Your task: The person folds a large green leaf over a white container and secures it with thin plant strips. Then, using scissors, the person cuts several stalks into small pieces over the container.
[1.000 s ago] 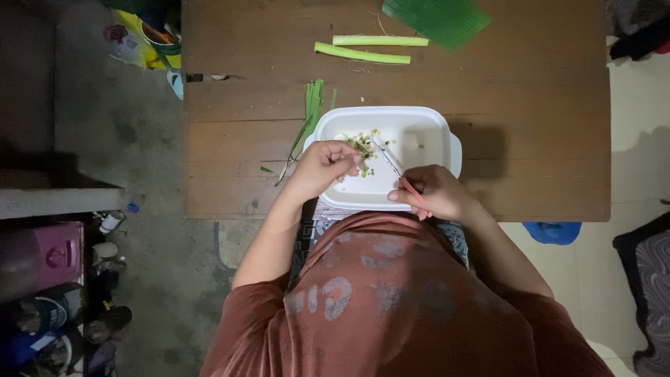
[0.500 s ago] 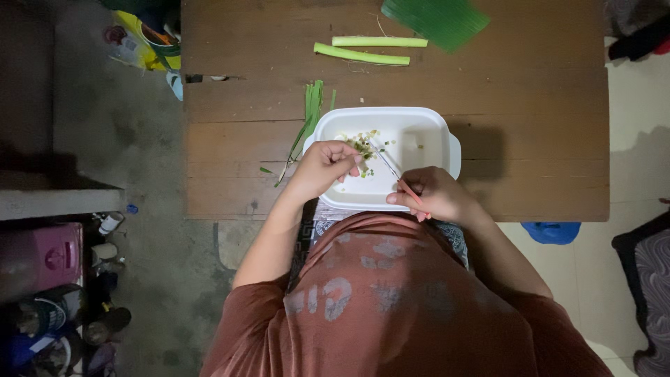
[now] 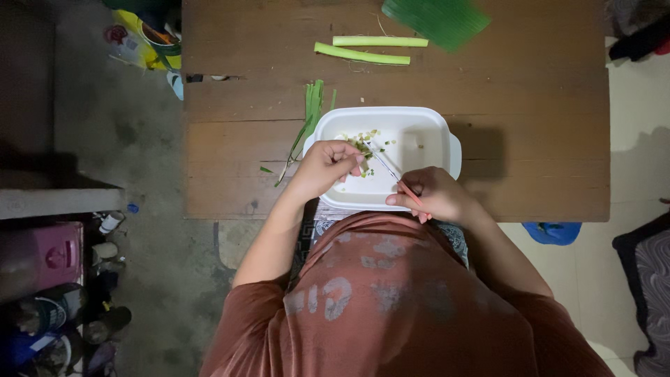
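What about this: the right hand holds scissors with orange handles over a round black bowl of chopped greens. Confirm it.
Wrong on the bowl. The head view shows a rectangular white dish; the right hand does hold orange-handled scissors over the chopped greens in it.

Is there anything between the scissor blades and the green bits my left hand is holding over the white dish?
Nothing visible. The scissors, held in the right hand, point straight at the green pieces pinched by the left hand, over the open white dish.
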